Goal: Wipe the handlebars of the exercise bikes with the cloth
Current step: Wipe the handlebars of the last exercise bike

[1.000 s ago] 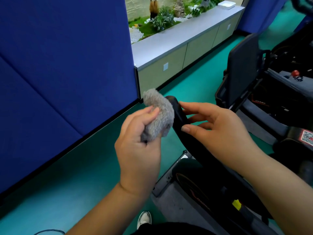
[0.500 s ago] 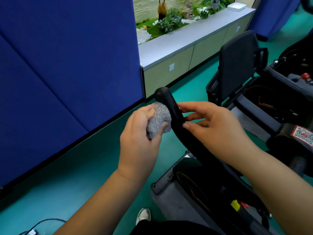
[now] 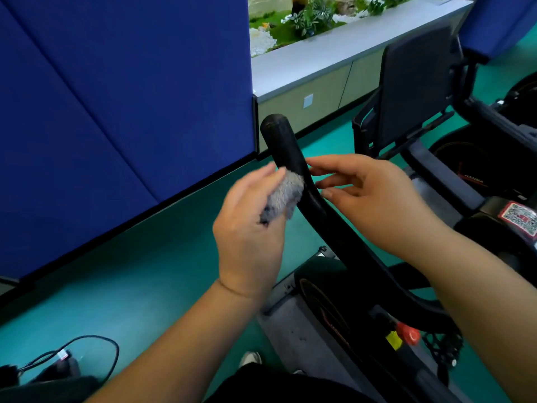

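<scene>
Cloth pressed to the black handlebar

Handlebar [image 3: 293, 161] is my landmark: a smooth, black, rounded tube that rises from the bike frame, curves and ends in a blunt capped tip. Against its left side, a little below that tip, I see the cloth [image 3: 283, 196], a grey, fuzzy, bunched wad. My left hand [image 3: 250, 228] grips it, fingers curled round the wad and thumb laid along its top, pushing it onto the tube. On the opposite side of the handlebar my right hand [image 3: 374, 199] holds nothing; its fingers are loosely extended, their tips at the tube's edge, though I cannot tell whether they actually touch it. Behind the handlebar stands a flat, matte blue partition [image 3: 116, 97], with a pale cabinet [image 3: 319, 94] under a grey top beside it. Right of the handlebar sits a dark padded seat back [image 3: 415, 85]. Below lies glossy teal floor [image 3: 130, 280], and a thin black cable [image 3: 96, 350] loops well to the handlebar's lower left.
</scene>
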Motion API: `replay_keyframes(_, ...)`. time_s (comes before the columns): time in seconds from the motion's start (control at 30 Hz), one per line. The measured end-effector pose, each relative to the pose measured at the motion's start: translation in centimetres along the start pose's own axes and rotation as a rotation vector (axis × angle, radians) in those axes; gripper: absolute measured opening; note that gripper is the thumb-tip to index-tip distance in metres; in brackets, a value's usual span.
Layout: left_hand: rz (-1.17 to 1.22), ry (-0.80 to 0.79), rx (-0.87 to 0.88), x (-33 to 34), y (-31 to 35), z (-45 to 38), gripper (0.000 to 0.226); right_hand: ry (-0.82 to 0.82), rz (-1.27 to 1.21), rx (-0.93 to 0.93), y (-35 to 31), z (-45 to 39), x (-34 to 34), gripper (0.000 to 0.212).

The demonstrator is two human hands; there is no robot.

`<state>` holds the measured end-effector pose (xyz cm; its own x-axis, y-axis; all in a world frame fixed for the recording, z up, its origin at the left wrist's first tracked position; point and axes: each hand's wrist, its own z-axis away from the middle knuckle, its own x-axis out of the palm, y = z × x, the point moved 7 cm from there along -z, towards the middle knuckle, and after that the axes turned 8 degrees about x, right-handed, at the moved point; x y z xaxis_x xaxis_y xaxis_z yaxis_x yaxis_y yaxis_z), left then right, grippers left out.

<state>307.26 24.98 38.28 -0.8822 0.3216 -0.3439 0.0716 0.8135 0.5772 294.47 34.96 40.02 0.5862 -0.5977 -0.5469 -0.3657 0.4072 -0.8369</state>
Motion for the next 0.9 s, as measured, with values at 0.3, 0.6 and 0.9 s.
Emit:
replay_keyframes(0.3, 0.064, -0.107, 0.002, 0.4, 0.3, 1.7, 0.040, 0.122, -0.058, -0.021, 0.3, 0.9, -0.9, 0.042)
replay_keyframes(0.6, -0.040, -0.067, -0.046, 0.2, 0.2, -0.7, 0.041, 0.416, 0.283, -0.306, -2.1, 1.3, -5.1, 0.039)
replay_keyframes(0.9, -0.253, 0.058, -0.049, -0.2, 1.9, -2.3, 0.036, 0.239, 0.530, -0.430, -0.8, -1.7, -5.6, 0.055)
